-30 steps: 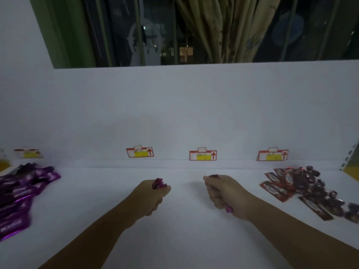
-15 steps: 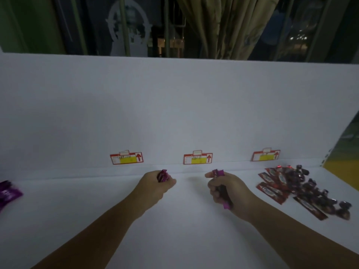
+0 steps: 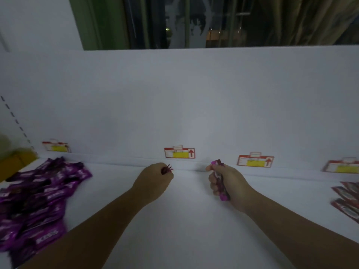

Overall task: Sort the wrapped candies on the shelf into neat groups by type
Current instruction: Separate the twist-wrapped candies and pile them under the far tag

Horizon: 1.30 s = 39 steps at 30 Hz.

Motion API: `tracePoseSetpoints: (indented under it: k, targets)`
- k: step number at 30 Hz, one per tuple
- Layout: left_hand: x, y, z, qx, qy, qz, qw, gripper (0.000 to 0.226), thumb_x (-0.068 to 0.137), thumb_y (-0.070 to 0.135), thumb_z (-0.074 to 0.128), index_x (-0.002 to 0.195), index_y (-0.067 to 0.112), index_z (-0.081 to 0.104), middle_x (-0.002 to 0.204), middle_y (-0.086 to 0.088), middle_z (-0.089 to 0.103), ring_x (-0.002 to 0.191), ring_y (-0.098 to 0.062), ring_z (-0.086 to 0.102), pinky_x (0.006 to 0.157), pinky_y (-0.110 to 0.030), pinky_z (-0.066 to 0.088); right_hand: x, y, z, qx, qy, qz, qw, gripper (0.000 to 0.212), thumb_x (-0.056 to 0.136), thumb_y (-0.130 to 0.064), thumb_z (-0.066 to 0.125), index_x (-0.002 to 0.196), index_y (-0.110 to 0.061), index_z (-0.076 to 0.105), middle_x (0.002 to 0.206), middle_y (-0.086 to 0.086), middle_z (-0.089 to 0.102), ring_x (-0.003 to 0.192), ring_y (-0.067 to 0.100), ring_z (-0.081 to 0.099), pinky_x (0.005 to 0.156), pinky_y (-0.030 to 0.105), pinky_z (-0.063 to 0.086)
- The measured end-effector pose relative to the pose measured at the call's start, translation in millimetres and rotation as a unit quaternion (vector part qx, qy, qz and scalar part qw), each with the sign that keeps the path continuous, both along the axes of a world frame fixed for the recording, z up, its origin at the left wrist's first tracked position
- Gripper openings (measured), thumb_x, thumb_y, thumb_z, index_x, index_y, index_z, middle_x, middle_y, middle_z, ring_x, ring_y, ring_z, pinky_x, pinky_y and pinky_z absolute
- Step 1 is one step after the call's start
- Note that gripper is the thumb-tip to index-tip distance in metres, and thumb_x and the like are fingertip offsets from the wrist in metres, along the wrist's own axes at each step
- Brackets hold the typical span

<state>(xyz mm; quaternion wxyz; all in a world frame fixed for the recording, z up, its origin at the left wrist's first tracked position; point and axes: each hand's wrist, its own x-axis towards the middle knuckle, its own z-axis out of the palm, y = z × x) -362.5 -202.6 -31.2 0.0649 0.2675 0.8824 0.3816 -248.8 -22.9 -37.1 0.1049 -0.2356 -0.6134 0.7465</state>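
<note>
Head view. L hand [image 3: 154, 181] is mid-shelf, seen from the back. Its fingers [image 3: 168, 174] are curled into a fist w/ thumb on top, pinching a small dark red candy [image 3: 166, 169]. Only the twisted wrapper end sticks out above the knuckles; rest is hidden in the fist. R hand [image 3: 231, 183] is just to the right, apart from L hand. Its fingers [image 3: 213, 179] are wrapped round a purple candy bar [image 3: 219, 174] held roughly upright. Top end pokes out above the thumb, bottom end out below the palm. Both hands are low over the shelf [image 3: 184, 226] near its back edge; can't tell if they touch it.

Purple pile [image 3: 38, 200]: many purple-wrapped bars, same look as the one in R hand. Heaped loose and overlapping at far left of shelf, partly blurred, running down to bottom-left of frame. Red packets [image 3: 347, 199]: flat red wrappers, overlapping, at far right, cut off by frame edge. Both groups are well apart from the hands.

Edges/room: a wide bare white strip of shelf lies between purple pile and red packets. Hands are in the middle of it, forearms coming in from the bottom. White back panel [image 3: 184, 103] stands upright right behind the hands. Four red/yellow price tags [image 3: 179, 153] sit along its base: one just behind L hand, one behind and right of R hand, one far left, one far right. Dark window [image 3: 194, 22] w/ curtain shows above the panel.
</note>
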Motion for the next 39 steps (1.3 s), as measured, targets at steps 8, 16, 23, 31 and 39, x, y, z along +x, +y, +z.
tracePoseSetpoints:
  k: [8, 16, 23, 31, 39]
  targets:
    - [-53.2, -26.6, -15.5, -0.116, 0.113, -0.101, 0.982, 0.007, 0.084, 0.024, 0.055, 0.085, 0.021, 0.048, 0.088, 0.0, 0.057, 0.081, -0.018, 0.053, 0.067, -0.025, 0.036, -57.3, -49.7, -16.1, 0.585, -0.121, 0.049, 0.801, 0.012, 0.09, -0.035, 0.05, 0.091, -0.027, 0.059, 0.084, -0.01, 0.06, 0.078, 0.01, 0.056, 0.071, 0.024, 0.042]
    - [-70.2, -30.9, -16.6, -0.028, -0.071, -0.241, 0.967, 0.067, 0.069, 0.009, 0.077, 0.129, 0.006, 0.046, 0.125, -0.01, 0.056, 0.107, -0.024, 0.058, 0.092, -0.035, 0.048, -50.6, -63.5, -17.6, 0.623, -0.079, 0.087, 0.773, 0.046, 0.086, -0.037, 0.061, 0.128, -0.021, 0.052, 0.12, -0.004, 0.055, 0.106, 0.009, 0.05, 0.092, 0.017, 0.032]
    - [-58.9, -46.8, 1.7, -0.043, 0.022, -0.224, 0.973, 0.046, 0.092, 0.036, 0.052, 0.135, 0.024, 0.044, 0.141, 0.005, 0.044, 0.123, -0.013, 0.044, 0.098, -0.023, 0.035, 2.9, -41.3, -12.6, 0.68, -0.141, 0.028, 0.719, 0.048, 0.093, -0.041, 0.045, 0.138, -0.022, 0.042, 0.146, -0.001, 0.038, 0.133, 0.015, 0.033, 0.106, 0.021, 0.019]
    - [33.1, 13.5, 6.0, -0.144, 0.19, -0.325, 0.915, 0.054, 0.095, 0.049, 0.036, 0.143, 0.027, 0.029, 0.154, 0.004, 0.022, 0.143, -0.014, 0.009, 0.114, -0.036, 0.009, 121.5, -11.9, -13.2, 0.702, -0.234, -0.012, 0.673, 0.057, 0.095, -0.049, 0.037, 0.146, -0.026, 0.025, 0.156, 0.004, 0.015, 0.142, 0.018, 0.016, 0.114, 0.029, 0.01]
    - [172.1, 82.4, -8.2, -0.162, 0.17, -0.367, 0.9, 0.056, 0.096, 0.051, 0.031, 0.146, 0.029, 0.02, 0.157, 0.004, 0.011, 0.144, -0.013, 0.002, 0.116, -0.038, 0.004, 283.4, 15.2, -18.3, 0.675, -0.259, -0.035, 0.689, 0.057, 0.094, -0.047, 0.04, 0.146, -0.03, 0.023, 0.157, 0.0, 0.01, 0.143, 0.014, 0.011, 0.114, 0.027, 0.01]
